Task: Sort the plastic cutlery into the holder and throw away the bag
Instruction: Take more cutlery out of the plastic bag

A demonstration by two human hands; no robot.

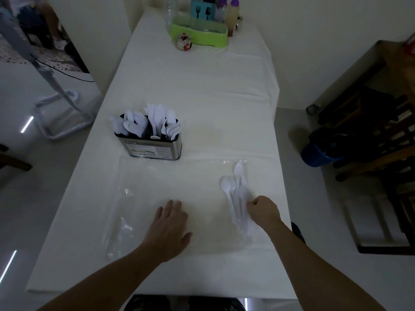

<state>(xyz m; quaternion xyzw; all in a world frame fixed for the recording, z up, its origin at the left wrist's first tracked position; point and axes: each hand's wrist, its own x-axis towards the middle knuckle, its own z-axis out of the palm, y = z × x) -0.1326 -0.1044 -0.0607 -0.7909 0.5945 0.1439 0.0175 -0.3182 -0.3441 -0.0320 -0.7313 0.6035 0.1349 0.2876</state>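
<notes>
White plastic spoons (237, 194), the last loose bundle I can make out, lie at the lower right of the frame on a clear plastic bag (179, 173) spread flat over the white table (202, 86). Their long axis runs roughly up and down the frame, bowls toward the top, handles toward my right hand (262, 209). That hand touches the handle end with fingers curled, apparently pinching the bundle, though the grip itself is hidden behind the knuckles. My left hand (170, 223) rests flat at lower centre, fingers straight, pressing the bag down, well apart from the spoons. The steel cutlery holder (149, 142) stands at centre left, above the left hand and already crowded with spoons and forks. I judge the right hand nearer the spoons, so the lift falls to it, followed by a carry up and leftward to the holder. A blue bin (318, 153) sits on the floor at right, beside the table.
</notes>
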